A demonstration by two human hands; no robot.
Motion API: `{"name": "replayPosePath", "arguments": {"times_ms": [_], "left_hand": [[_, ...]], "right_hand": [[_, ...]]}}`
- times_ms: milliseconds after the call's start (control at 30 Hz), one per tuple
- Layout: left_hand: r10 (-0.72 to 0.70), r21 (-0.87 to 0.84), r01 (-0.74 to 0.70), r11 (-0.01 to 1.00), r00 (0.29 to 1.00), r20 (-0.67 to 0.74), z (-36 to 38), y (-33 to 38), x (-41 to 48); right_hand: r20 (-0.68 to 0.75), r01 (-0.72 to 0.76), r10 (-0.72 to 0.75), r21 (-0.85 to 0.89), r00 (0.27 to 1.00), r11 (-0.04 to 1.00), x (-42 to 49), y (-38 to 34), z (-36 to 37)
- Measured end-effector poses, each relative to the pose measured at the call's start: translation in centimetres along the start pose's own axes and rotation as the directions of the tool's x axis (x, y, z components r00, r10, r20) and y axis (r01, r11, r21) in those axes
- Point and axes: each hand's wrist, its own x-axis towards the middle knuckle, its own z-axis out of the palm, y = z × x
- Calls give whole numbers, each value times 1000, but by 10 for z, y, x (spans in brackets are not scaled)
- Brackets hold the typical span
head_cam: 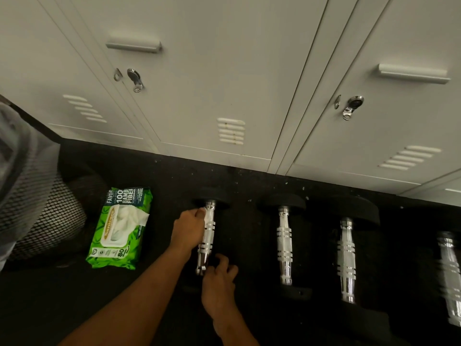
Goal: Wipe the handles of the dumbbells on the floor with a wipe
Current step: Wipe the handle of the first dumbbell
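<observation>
Several dumbbells with chrome handles and black ends lie in a row on the dark floor. My left hand [187, 229] grips the chrome handle of the leftmost dumbbell [209, 242] and presses a white wipe [207, 216] against its far part. My right hand [219, 275] curls round that dumbbell's near black end, which it mostly hides. To the right lie a second dumbbell [284, 244], a third dumbbell [346, 258] and a blurred fourth dumbbell [450, 275] at the frame's edge.
A green pack of wipes [119, 228] lies open on the floor left of the dumbbells, a white wipe sticking out. White metal lockers [224, 83] stand just behind the row. A black mesh object [37, 208] sits at the far left.
</observation>
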Motion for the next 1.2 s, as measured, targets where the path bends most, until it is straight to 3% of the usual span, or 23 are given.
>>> {"name": "replayPosePath", "arguments": {"times_ms": [100, 267, 400, 533, 733, 867, 1067, 1200], "left_hand": [[40, 20, -40, 999, 999, -6, -1, 2, 4], [8, -244, -18, 970, 999, -42, 2, -7, 3], [67, -456, 32, 889, 978, 200, -10, -20, 0], [57, -592, 175, 787, 934, 353, -20, -30, 8], [90, -539, 157, 827, 911, 402, -14, -37, 10], [20, -428, 161, 890, 922, 387, -7, -32, 12], [-115, -528, 282, 801, 938, 327, -3, -19, 8], [-94, -417, 245, 875, 932, 350, -7, -29, -1]], "right_hand": [[7, -3, 3, 3, 1000, 1000, -1, -1, 0], [3, -4, 4, 2, 1000, 1000, -2, -2, -1], [-3, 2, -2, 18, 1000, 1000, -3, -1, -2], [3, 11, -11, 4, 1000, 1000, -4, -1, -2], [5, 8, -8, -1, 1000, 1000, -4, -2, -3], [15, 20, -19, -23, 1000, 1000, -4, -1, -3], [24, 34, -33, -56, 999, 998, -6, -3, -3], [23, 26, -25, -61, 999, 998, -6, -4, -5]]}}
